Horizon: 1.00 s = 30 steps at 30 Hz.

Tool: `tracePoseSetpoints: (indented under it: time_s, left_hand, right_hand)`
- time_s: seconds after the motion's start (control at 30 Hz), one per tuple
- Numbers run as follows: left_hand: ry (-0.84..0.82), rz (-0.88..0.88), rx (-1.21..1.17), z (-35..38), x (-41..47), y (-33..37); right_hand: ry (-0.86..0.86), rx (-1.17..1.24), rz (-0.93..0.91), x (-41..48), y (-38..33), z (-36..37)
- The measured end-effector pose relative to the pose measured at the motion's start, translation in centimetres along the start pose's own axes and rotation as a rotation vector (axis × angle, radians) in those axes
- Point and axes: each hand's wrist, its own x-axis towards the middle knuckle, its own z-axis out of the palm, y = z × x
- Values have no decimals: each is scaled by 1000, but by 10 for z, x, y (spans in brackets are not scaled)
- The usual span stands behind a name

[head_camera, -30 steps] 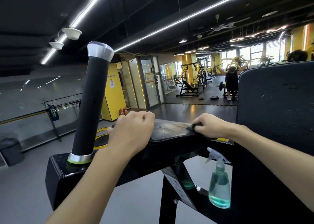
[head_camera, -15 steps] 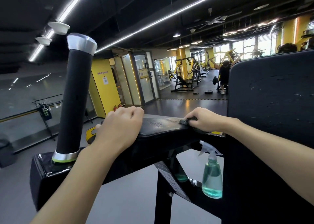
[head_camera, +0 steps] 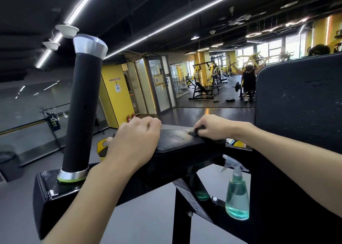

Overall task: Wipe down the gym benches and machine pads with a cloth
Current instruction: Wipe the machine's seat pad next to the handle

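A worn black arm pad (head_camera: 177, 140) lies across the machine in front of me, its surface cracked and flaking. My left hand (head_camera: 135, 142) is curled over the pad's near left end, gripping it. At the pad's right end my right hand (head_camera: 214, 127) pinches a small dark cloth (head_camera: 196, 130) against the surface. A tall black back pad (head_camera: 299, 105) stands upright to the right, behind my right forearm.
A black upright handle (head_camera: 81, 107) with a silver cap rises from the frame (head_camera: 48, 190) at left. A spray bottle (head_camera: 236, 193) of green liquid rests on the frame below my right arm. A person (head_camera: 248, 81) trains on yellow machines (head_camera: 203, 84) far behind.
My right hand with the cloth has shifted slightly left along the pad. My left hand keeps its hold. My head has moved a little, shifting the view.
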Motion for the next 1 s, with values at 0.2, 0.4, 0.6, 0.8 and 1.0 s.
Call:
tracePoseSetpoints:
  time_s: [0.2, 0.4, 0.6, 0.8, 1.0]
  left_hand:
    - [-4, 5, 22, -1, -1, 0]
    - [7, -26, -18, 1, 0, 0]
    - [35, -26, -28, 1, -1, 3]
    - [9, -58, -59, 1, -1, 2]
    - [22, -70, -124, 2, 1, 1]
  right_hand:
    - [-18, -54, 91, 15, 17, 2]
    - [-20, 72, -14, 21, 2, 4]
    - [-30, -92, 96, 36, 10, 7]
    - [-4, -4, 45, 37, 11, 11]
    - [-16, -53, 97, 59, 5, 15]
